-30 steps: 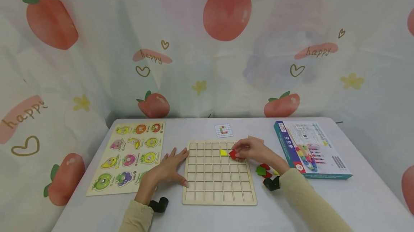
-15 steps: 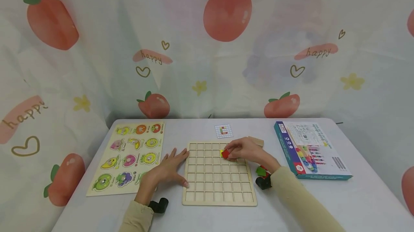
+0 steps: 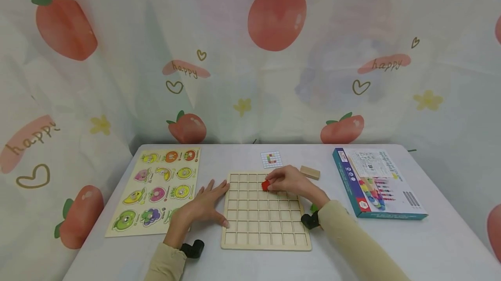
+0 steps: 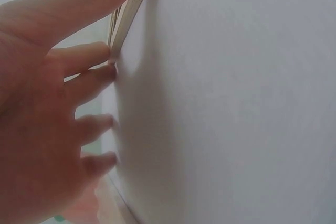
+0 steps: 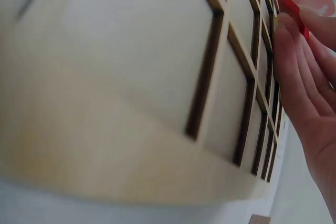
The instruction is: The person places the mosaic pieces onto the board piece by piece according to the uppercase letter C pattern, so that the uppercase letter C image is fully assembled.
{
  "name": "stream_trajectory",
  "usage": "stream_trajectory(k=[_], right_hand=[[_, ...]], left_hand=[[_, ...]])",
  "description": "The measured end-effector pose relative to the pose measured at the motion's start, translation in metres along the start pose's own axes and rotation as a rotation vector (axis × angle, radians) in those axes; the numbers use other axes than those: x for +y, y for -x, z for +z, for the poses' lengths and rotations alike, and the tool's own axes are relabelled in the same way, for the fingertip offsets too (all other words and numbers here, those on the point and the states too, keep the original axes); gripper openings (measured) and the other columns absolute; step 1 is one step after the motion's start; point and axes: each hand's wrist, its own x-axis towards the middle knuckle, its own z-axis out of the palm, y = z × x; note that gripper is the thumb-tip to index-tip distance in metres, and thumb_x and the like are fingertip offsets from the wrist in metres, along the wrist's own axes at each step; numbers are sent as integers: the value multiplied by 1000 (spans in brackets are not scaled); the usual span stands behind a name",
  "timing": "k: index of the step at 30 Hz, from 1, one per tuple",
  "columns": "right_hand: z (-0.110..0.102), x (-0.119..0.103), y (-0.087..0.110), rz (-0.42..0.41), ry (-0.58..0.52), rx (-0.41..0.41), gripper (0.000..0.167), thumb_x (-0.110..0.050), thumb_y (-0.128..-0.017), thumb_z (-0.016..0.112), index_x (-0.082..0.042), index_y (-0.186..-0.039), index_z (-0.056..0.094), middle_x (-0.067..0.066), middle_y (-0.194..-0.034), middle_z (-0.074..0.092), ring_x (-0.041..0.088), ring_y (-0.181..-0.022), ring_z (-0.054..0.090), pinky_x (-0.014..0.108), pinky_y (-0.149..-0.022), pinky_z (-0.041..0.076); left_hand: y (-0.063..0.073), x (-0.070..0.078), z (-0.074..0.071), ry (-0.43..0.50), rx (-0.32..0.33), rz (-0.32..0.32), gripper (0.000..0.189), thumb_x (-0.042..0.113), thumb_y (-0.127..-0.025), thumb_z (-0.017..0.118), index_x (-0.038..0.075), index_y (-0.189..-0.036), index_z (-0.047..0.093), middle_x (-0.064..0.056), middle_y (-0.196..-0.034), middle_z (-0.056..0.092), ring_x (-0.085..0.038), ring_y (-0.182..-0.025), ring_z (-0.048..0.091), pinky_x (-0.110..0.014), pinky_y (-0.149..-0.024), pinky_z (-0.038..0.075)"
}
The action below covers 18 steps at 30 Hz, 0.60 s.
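My right hand [image 3: 291,182] pinches a small red tile [image 3: 265,185] between thumb and fingers, over the upper rows of a wooden grid board [image 3: 264,226]. In the right wrist view the red tile [image 5: 294,13] stands tilted in the fingertips, with a sliver of a yellow tile [image 5: 275,21] beside it. The head view hides that yellow tile behind the hand. With fingers spread, my left hand [image 3: 201,207] rests along the board's left side; its thumb and fingertips touch the edge. In the left wrist view the left hand's fingers [image 4: 86,85] reach down to the white tabletop.
Behind the board lies a pattern card [image 3: 271,159], with a wooden block [image 3: 310,172] to its right. A fruit puzzle board [image 3: 131,181] is at the left, a boxed set [image 3: 383,194] at the right. A green piece [image 3: 314,207] shows partly under the right wrist.
My right hand has moved left across the board with the red tile, now covering the yellow tile's place. The wooden block has come into fuller view. The left hand has stayed put.
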Motion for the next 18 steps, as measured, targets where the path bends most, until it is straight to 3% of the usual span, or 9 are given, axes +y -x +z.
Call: stream_trajectory(k=[8,18], right_hand=[[8,-2,-8,-15,29,26,26,-14,-88,81,-3,-112,76,5,-97,75,12,-79,63,27,-69,55],[11,-8,-10,-1,79,37,24,-12,-86,83,-1,-107,76,0,-81,68,11,-69,57,25,-63,49]], left_hand=[[0,0,2,-11,4,-5,113,29,-66,97,8,-159,38,-7,-170,28,-38,-160,7,-57,-130,4],[1,2,0,3,6,-5,112,28,-66,97,7,-159,39,-7,-170,28,-38,-160,7,-57,-130,4]])
